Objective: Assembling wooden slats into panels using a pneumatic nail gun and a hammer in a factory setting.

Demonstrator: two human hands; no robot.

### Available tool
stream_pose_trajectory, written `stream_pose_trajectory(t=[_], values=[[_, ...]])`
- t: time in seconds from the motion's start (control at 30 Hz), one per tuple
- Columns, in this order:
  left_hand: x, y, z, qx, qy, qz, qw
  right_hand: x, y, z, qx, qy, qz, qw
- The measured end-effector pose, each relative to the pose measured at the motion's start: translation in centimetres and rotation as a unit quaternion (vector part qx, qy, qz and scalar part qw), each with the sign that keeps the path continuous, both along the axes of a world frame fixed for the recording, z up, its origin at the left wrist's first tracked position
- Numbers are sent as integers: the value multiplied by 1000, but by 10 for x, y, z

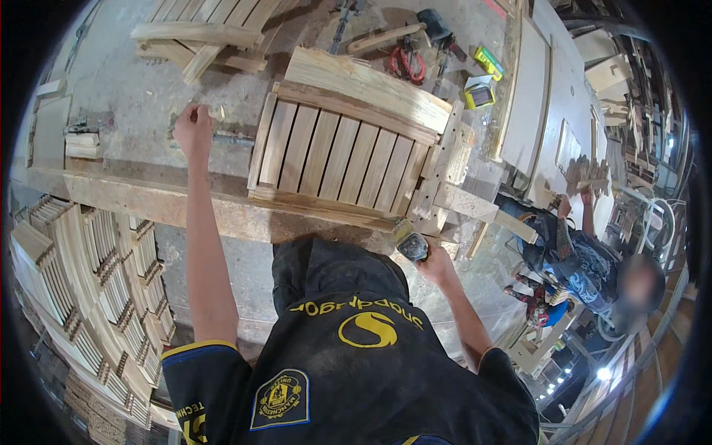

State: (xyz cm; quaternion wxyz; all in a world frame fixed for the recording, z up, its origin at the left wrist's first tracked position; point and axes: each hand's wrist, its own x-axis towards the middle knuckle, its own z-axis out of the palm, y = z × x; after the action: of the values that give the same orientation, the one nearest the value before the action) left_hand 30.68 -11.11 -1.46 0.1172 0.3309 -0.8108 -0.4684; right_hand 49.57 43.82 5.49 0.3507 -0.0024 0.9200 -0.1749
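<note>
A slatted wooden panel (343,157) lies on the workbench in front of me, with a wide board (363,89) along its far side. My right hand (439,265) grips a dark hand-held power tool (410,243) with yellowish parts, close to the panel's near right corner. Its exact kind is hard to make out. To the left of the panel, my left hand (193,127) is raised over the bench with its fingers curled together. Whatever those fingers hold, if anything, is too small to see. Small shiny bits lie on the bench beside that hand.
Another slatted piece (204,33) sits at the far left. A mallet (389,37), red-handled pliers (406,65) and a yellow-green box (479,95) lie beyond the panel. Stacked slatted frames (96,282) stand lower left. A co-worker (586,267) is at the right.
</note>
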Motion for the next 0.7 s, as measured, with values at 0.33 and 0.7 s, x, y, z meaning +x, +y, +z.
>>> stream_pose_trajectory(t=[0.33,0.7], values=[[-5,-2,-4,-22,24,-11,999,-11,-15,18,44,-30,-7,999],[9,-19,-31,-112,27,-4,993,-7,46,2,-117,-98,-456,877]])
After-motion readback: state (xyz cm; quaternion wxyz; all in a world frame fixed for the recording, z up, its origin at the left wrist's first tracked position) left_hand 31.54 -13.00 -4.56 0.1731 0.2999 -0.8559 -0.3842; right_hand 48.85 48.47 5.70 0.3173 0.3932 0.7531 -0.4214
